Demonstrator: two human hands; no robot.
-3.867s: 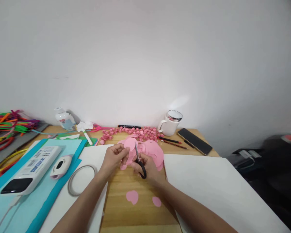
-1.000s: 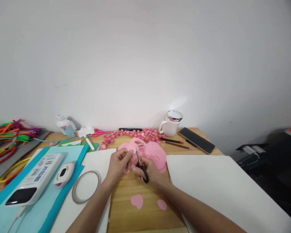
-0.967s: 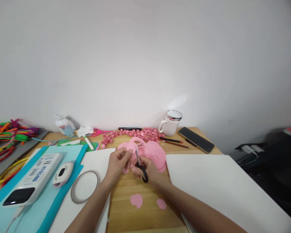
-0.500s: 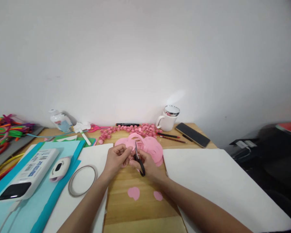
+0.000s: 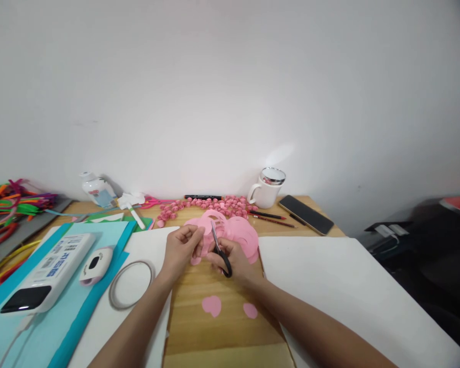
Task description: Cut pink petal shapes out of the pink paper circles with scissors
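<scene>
Left hand (image 5: 182,250) and right hand (image 5: 235,259) had drawn slightly apart since half a second earlier. Left pinched a pink paper piece (image 5: 206,224) by thumb and fingers, in front of the pink cutouts (image 5: 248,236); right was wrapped round black-handled scissors (image 5: 221,254), blade gap unclear, tips just beside the paper. To me, one slip could nick the left thumb or spoil the edge, blades being so near.

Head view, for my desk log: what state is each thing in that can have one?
Left grip: closed, pinching pink paper.
Right grip: closed on black-handled scissors.
Black-handled scissors: blades pointing away; open or shut unclear.
Mug: upright.
Phone: lying flat, screen dark.
White cabled device: cable plugged in, display dark.
Small white device: display dark.
Bottle: capped.
Ring: lying flat.
</scene>
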